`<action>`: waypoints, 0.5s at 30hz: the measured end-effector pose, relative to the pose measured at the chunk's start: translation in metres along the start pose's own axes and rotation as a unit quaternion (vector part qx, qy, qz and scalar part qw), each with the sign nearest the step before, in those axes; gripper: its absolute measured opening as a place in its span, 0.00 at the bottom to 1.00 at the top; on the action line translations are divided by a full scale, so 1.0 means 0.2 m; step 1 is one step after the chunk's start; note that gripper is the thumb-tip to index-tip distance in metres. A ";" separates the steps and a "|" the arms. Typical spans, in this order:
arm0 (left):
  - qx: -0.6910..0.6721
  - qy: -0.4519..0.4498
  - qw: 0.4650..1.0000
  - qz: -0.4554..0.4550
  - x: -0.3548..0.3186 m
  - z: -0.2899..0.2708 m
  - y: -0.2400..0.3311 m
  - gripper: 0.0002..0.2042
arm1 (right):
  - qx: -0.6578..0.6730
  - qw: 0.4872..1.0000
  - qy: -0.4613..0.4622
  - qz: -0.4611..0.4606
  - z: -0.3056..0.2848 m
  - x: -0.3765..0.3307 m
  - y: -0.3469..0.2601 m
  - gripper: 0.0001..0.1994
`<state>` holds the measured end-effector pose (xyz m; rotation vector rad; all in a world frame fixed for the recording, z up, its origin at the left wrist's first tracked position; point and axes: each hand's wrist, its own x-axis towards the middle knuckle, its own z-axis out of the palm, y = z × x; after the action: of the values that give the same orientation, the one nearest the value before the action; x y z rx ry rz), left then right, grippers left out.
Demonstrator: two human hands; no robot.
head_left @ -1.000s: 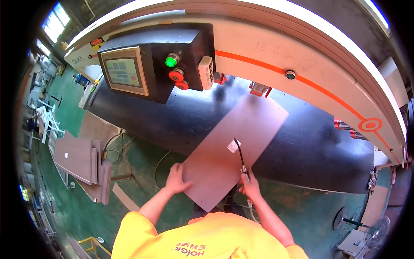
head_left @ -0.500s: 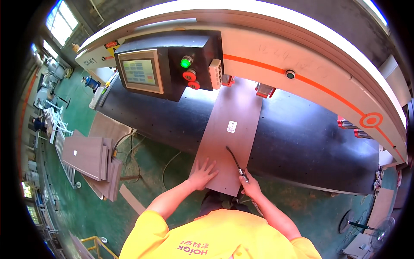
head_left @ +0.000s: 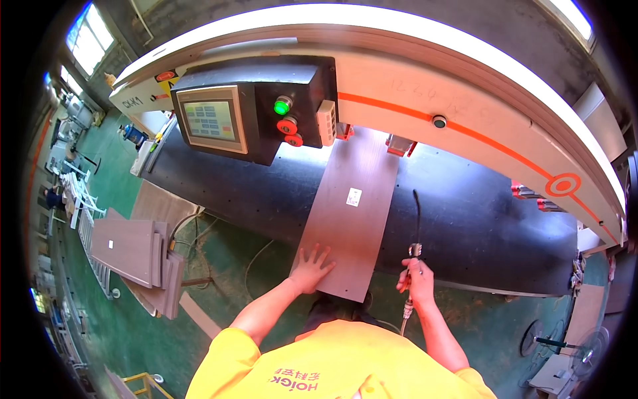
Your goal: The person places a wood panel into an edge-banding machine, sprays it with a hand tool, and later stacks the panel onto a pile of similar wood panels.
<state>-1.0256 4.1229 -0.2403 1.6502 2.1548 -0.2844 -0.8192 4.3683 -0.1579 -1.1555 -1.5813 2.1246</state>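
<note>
A long grey-brown panel lies flat on the black counter of the machine, set lengthwise from the near edge toward the far edge, where its far end reaches under the white housing. The near end overhangs the near edge of the counter. A small white label sits on the panel face near the middle. The left hand rests flat on the near left corner of the panel, grip released, fingers spread. The right hand is off the panel, at the near edge of the counter to its right, grip clenched around an air blow gun whose thin black nozzle points toward the far edge. A control box with a screen and green and red buttons stands at the far left. Stacked panels lie on the floor to the left.
</note>
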 end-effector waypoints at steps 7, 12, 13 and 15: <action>-0.011 -0.020 1.000 -0.007 -0.02 -0.05 0.00 0.44 | 0.052 0.996 -0.028 -0.063 0.17 0.00 -0.52 0.23; 0.010 0.015 1.000 -0.005 -0.01 0.02 0.00 0.47 | 0.118 0.992 -0.019 -0.039 0.27 0.11 -0.71 0.24; 0.012 0.009 1.000 -0.003 -0.01 0.01 -0.01 0.46 | 0.124 0.991 -0.019 -0.043 0.29 0.11 -0.71 0.24; 0.008 -0.006 1.000 -0.004 -0.01 -0.01 0.00 0.46 | 0.132 0.990 -0.025 -0.045 0.26 0.08 -0.66 0.24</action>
<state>-1.0251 4.1213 -0.2379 1.6449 2.1567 -0.3139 -0.8999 4.3917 -0.0414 -0.9332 -1.2945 2.2365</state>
